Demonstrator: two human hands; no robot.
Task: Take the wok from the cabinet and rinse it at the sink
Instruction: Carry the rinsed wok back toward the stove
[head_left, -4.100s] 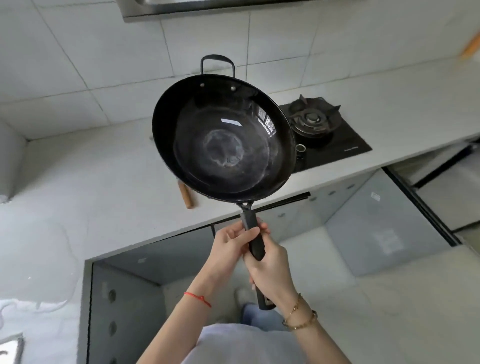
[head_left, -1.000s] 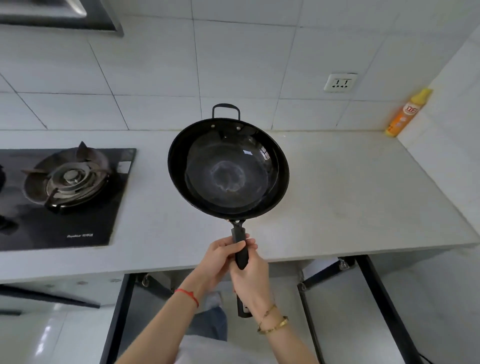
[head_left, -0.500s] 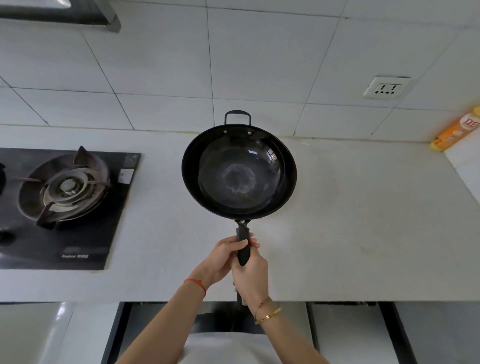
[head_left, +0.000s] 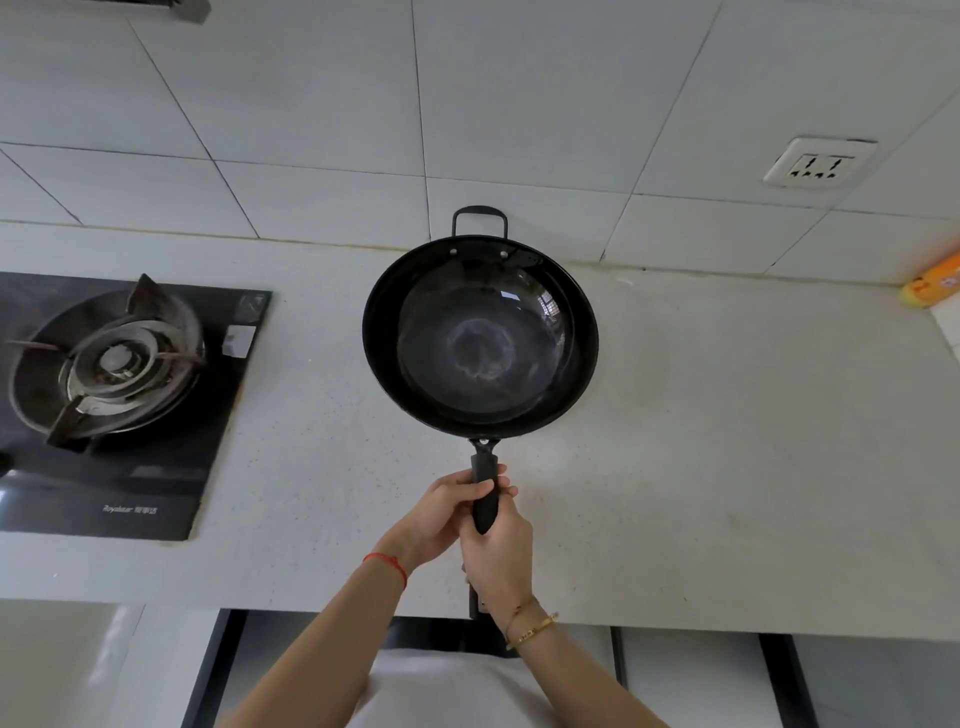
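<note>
Both the left hand (head_left: 441, 512) and right hand (head_left: 501, 556) grip the wok (head_left: 480, 338) handle.

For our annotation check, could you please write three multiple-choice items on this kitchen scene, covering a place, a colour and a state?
1. The gas burner lies where from the wok?
A. image left
B. image right
C. behind it

2. The cord on the left wrist is
A. blue
B. red
C. green

3. The wok's long handle is
A. free
B. held by one hand
C. held by both hands

Answers: 1 A, the burner sits at the frame's left edge. 2 B, the red cord shows. 3 C, the left hand and right hand both grip it.
</note>
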